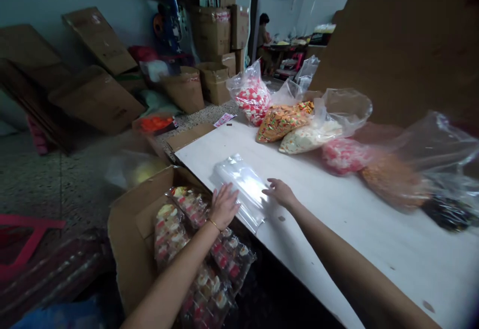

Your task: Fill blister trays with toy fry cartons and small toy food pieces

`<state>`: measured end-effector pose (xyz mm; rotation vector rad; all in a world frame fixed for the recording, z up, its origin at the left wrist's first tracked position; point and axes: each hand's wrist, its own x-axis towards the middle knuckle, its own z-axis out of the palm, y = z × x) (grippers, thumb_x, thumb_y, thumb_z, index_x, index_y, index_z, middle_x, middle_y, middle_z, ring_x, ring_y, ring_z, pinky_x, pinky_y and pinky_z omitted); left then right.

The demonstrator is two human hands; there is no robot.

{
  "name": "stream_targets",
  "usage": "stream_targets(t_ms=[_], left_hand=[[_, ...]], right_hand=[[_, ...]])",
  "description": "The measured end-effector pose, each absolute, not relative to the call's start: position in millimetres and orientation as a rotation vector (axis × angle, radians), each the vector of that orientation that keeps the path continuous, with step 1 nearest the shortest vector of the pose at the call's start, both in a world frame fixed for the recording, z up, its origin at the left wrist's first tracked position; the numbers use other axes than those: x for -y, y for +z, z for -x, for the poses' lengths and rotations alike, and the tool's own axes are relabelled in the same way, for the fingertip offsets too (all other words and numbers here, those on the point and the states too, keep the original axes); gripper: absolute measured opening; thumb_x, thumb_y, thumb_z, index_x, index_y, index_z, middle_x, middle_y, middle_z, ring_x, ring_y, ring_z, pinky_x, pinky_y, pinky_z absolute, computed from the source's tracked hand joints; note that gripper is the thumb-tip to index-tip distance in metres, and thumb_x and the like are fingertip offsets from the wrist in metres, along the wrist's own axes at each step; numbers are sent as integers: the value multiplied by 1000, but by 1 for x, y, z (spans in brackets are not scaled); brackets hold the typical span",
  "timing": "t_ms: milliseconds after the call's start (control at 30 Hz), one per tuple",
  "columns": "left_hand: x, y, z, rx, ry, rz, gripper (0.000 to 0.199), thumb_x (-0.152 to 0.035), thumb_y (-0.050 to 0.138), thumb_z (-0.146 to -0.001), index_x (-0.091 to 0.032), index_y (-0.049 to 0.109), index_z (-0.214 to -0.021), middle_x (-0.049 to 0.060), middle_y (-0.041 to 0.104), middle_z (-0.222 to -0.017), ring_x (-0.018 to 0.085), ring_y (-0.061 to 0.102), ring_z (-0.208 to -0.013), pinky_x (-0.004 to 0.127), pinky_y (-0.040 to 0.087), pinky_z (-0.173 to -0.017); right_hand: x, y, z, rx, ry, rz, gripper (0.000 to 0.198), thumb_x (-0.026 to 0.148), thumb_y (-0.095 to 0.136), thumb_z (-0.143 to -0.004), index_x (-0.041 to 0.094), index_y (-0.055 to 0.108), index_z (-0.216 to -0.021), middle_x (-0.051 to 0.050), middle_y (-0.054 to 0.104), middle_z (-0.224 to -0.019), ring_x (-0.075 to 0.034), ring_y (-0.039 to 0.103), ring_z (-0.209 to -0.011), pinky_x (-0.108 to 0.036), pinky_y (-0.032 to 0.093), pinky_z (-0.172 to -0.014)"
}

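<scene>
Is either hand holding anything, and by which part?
Nothing appears held: the left hand is spread at the edge of the clear bags; the right hand is open beside them.

The tabletop [419, 254] is white; clear plastic [247, 182] lies between left grip [225, 204] and right grip [282, 193]. Filled bags [282, 123] sit beyond the right grip.
</scene>
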<state>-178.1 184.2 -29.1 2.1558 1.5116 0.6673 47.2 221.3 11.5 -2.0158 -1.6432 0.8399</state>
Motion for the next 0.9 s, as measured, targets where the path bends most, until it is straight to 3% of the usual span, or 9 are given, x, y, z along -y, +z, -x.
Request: stream_targets(t_ms=[100,200,267,333,400,533,633,767,900], left_hand=[[-178,-30,187,-1714,1009,-1338,54,-40,42,-83,-19,32,-132,16,40,-132,24,37,-123,42,35,-96],[-174,-31,188,-1658,1091,-623,67,-46,48,-79,-20,22,-134,17,36,-135,24,41,-120,35,44,-86],[-174,-32,185,-1503,1171,-401,70,-43,59,-72,-21,27,-131,16,39,-134,23,44,-118,33,46,-83],[-174,-33,180,-1315,1259,-266,59,-34,65,-68,-17,42,-120,15,53,-120,22,55,-105,32,49,-78],[-172,-34,178,-1203,1302,-156,43,-25,67,-64,-12,54,-102,13,64,-94,23,62,-85,35,51,-73],[-149,-35,186,-1216,1342,-37,30,-14,68,-55,-8,59,-83,5,63,-62,22,63,-62,38,51,-66],[-113,-33,206,-1228,1415,-96,35,-14,70,-50,-10,59,-84,3,63,-63,19,62,-59,35,50,-64],[-64,-39,243,-1279,1327,-290,44,-20,73,-47,-11,60,-88,6,67,-73,21,63,-63,36,50,-65],[-44,-60,269,-1460,1069,-458,48,-19,76,-39,-10,60,-84,7,66,-71,22,62,-62,38,50,-64]], right_hand=[[-246,5,-40,1899,641,2079,60,40,61,-70,13,46,-122,-15,52,-115,-25,51,-104,-35,39,-88],[-262,-1,-23,2050,682,2096,60,38,64,-68,13,47,-120,-15,50,-117,-26,49,-106,-34,40,-86],[-261,-7,-3,2160,674,2018,52,34,67,-65,15,53,-111,-14,50,-117,-26,49,-104,-34,41,-84],[-251,-15,19,2238,678,1868,49,30,68,-64,17,55,-109,-12,49,-117,-24,49,-103,-33,41,-83],[-235,-22,40,2281,702,1715,52,25,67,-65,18,53,-114,-11,49,-117,-23,48,-103,-32,41,-85],[-195,-22,64,2285,792,1520,51,21,63,-67,16,52,-117,-11,51,-114,-23,49,-101,-34,42,-86],[-160,-16,72,2236,914,1380,52,25,60,-71,19,48,-122,-10,52,-110,-21,53,-95,-33,45,-82],[-104,-23,82,2251,868,1240,60,21,54,-74,19,36,-132,-12,41,-129,-24,43,-114,-38,39,-94],[-63,-44,90,2473,953,1258,59,22,61,-70,15,45,-126,-18,35,-135,-30,38,-120,-46,34,-97]])
